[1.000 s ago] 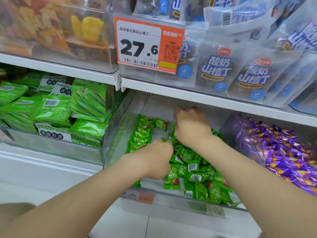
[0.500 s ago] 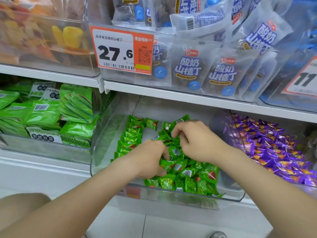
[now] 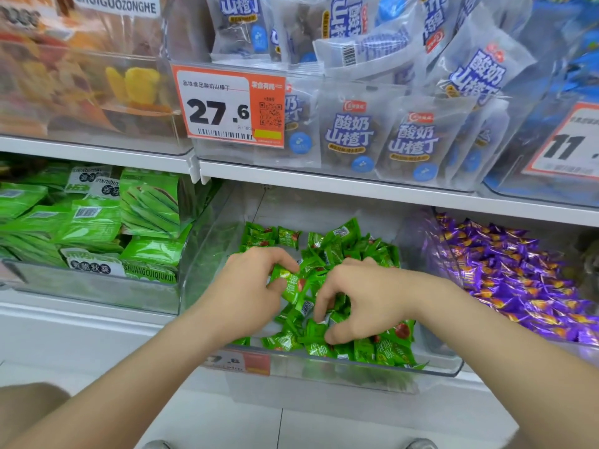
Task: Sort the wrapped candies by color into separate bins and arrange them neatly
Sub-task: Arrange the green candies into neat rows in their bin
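A shop shelf unit is seen from close in, with clear plastic bins set side by side on two levels and pale floor tiles below. On the upper level, blue-and-white packets are stacked behind an orange price tag marked 27.6, and a bin of dried fruit is placed to its left. A second price tag is partly cut off at the right edge.

On the lower level, the middle bin is filled with green candies, which are heaped loosely, mostly toward the front and right of the bin. To its left, larger green packets are piled in a separate bin. To its right, purple candies are kept in their own bin, apart from the green ones.

Both hands are reached into the middle bin, close together over the heap. A single candy, green with a red mark, is pinched between the thumb and fingers of the left hand and is held just above the pile. The right hand is pressed down into the heap, its fingers and thumb curled around pieces of the green candies near the front of the bin.
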Action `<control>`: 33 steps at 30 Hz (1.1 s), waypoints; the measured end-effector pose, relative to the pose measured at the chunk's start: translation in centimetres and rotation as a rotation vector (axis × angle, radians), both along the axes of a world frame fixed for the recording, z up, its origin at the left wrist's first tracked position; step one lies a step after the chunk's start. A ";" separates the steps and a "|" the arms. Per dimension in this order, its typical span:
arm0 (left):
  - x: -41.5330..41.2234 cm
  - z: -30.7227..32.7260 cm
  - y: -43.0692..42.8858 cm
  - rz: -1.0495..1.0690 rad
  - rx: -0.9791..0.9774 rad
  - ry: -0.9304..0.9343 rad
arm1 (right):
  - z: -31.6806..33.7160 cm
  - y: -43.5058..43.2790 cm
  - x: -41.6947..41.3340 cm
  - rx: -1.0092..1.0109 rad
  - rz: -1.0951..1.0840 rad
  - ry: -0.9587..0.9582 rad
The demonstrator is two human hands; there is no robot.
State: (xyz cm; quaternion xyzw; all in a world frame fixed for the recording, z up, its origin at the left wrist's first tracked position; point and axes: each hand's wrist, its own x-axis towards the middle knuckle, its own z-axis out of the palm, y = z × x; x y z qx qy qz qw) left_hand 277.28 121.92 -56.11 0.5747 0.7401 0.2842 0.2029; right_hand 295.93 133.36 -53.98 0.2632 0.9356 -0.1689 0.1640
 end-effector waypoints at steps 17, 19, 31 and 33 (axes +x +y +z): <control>-0.9 0.1 -0.3 0.067 0.038 0.179 | -2.1 2.4 -3.3 -0.357 -0.517 0.671; -1.0 -0.8 -0.1 0.028 -0.062 0.354 | -3.4 4.1 -4.3 0.016 -0.515 0.647; -1.2 -1.5 1.3 -0.184 -0.333 0.607 | -6.9 6.9 -11.0 0.357 -0.347 0.337; -1.1 -1.3 1.4 -0.184 -0.347 0.643 | -7.1 6.8 -11.4 0.364 -0.340 0.343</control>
